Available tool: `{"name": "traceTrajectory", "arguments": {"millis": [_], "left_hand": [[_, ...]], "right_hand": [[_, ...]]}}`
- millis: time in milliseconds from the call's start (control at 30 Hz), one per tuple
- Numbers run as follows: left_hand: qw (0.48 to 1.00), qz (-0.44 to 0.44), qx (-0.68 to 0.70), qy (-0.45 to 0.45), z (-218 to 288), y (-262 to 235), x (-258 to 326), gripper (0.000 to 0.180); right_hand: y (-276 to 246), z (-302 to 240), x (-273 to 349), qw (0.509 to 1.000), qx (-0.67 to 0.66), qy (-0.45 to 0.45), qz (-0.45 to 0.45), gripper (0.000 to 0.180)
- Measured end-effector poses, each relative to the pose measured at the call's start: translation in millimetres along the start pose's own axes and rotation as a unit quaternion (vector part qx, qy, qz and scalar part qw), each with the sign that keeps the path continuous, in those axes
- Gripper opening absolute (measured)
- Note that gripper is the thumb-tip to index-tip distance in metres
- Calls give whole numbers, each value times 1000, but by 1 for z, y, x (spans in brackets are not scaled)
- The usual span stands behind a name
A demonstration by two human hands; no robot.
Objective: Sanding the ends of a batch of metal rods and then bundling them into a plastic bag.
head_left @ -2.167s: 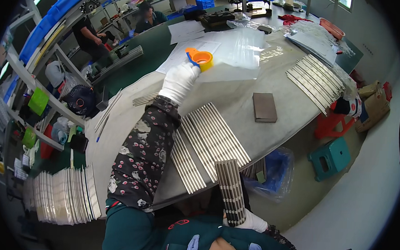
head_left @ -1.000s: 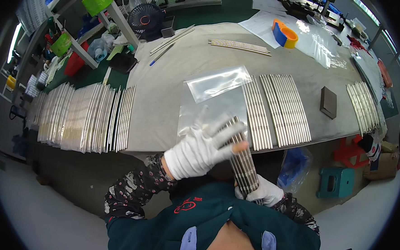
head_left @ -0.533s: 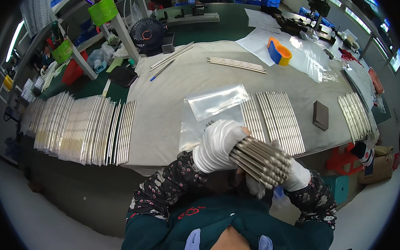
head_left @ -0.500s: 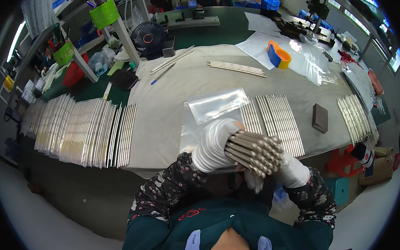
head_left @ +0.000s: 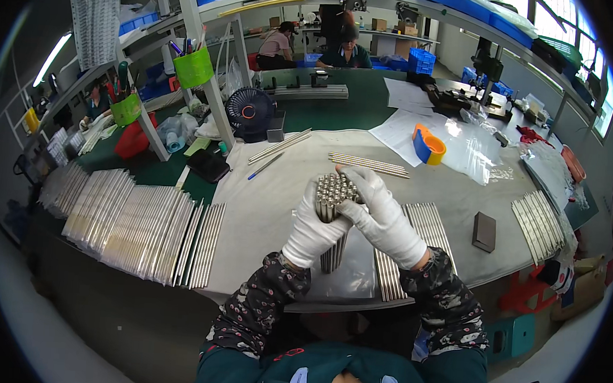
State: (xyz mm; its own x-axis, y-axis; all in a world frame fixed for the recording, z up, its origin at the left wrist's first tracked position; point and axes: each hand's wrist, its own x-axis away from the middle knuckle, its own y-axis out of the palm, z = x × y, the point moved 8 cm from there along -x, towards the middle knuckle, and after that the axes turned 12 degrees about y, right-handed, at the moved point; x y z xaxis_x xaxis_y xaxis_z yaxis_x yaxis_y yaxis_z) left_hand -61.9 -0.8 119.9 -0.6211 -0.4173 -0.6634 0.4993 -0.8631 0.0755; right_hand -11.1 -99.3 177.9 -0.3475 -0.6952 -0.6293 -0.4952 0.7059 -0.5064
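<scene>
A thick bundle of slim silvery metal rods [head_left: 336,189] stands nearly upright over the table, its ends level with each other and facing up. My left hand [head_left: 310,228], in a white glove, is wrapped round the bundle from the left. From the right, my gloved right hand [head_left: 386,220] closes on its upper part, fingers and thumb against the rods. Below my hands lies a clear plastic bag [head_left: 358,272], partly covered by them. Rows of similar rods [head_left: 427,224] lie beside my right forearm, which hides some of them.
Bagged rods [head_left: 145,225] fill the table's left side. A dark brown block [head_left: 484,232] and more rods [head_left: 537,224] lie at right. Farther back are loose rods [head_left: 369,164], a pen [head_left: 266,166], a tape dispenser [head_left: 429,145] and a fan [head_left: 249,112]. Co-workers sit beyond.
The rod bundle has turned from slanting to nearly upright and moved left and away from my body. My right hand has come up onto its upper part. The head view has tilted up.
</scene>
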Motion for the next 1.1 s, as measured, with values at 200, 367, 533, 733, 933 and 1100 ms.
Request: {"name": "traceTrajectory", "arguments": {"millis": [200, 367, 533, 733, 933, 1100], "left_hand": [[997, 31, 72, -27, 10, 2, -7, 38], [998, 35, 58, 10, 17, 4, -11, 37], [999, 22, 41, 15, 17, 4, -13, 34], [999, 29, 18, 29, 15, 0, -12, 35], [996, 37, 76, 9, 15, 2, -12, 36], [995, 45, 88, 17, 11, 0, -10, 40]], "right_hand": [[-9, 4, -8, 994, -59, 92, 22, 29], [-11, 11, -4, 983, -129, 116, 58, 27], [-2, 34, -1, 942, -239, 231, 40, 26], [-2, 30, -3, 945, -254, 198, 61, 25], [-7, 27, -4, 967, -150, 184, 91, 21], [-11, 22, -9, 973, -119, 156, 122, 15]]}}
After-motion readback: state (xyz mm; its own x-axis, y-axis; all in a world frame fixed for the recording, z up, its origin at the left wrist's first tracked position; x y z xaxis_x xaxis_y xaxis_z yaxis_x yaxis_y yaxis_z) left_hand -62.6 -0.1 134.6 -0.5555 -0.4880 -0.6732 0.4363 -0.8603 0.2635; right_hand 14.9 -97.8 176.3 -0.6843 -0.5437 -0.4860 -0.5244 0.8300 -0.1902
